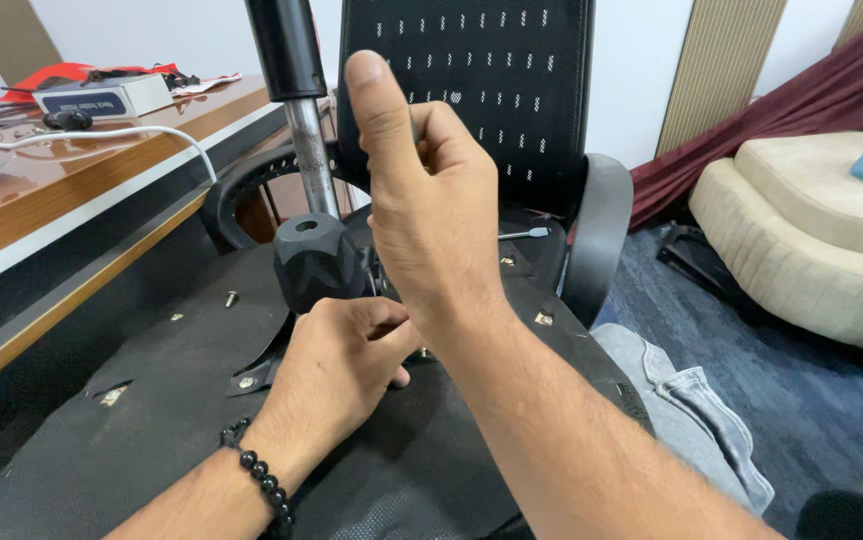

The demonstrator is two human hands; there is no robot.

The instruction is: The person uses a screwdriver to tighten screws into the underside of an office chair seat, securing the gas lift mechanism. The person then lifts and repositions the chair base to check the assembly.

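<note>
An office chair lies tipped over, the black underside of its seat [152, 400] facing up. A black gas cylinder [297, 110] with a shiny rod rises from a black mechanism block [314, 258]. My left hand [337, 365], a beaded bracelet on its wrist, rests at the foot of that block with fingers curled against the seat plate; what it holds is hidden. My right hand [427, 200] is raised in front of the block, thumb up and fingers closed around a thin metal tool [371, 278] whose shaft points down.
The mesh backrest [472, 90] and armrests [592, 240] stand behind. A metal tool [527, 233] and loose screws [232, 297] lie on the seat. A wooden desk [62, 190] with a white cable and box is on the left, a cream sofa [812, 240] on the right, and my jeans knee [687, 400] below.
</note>
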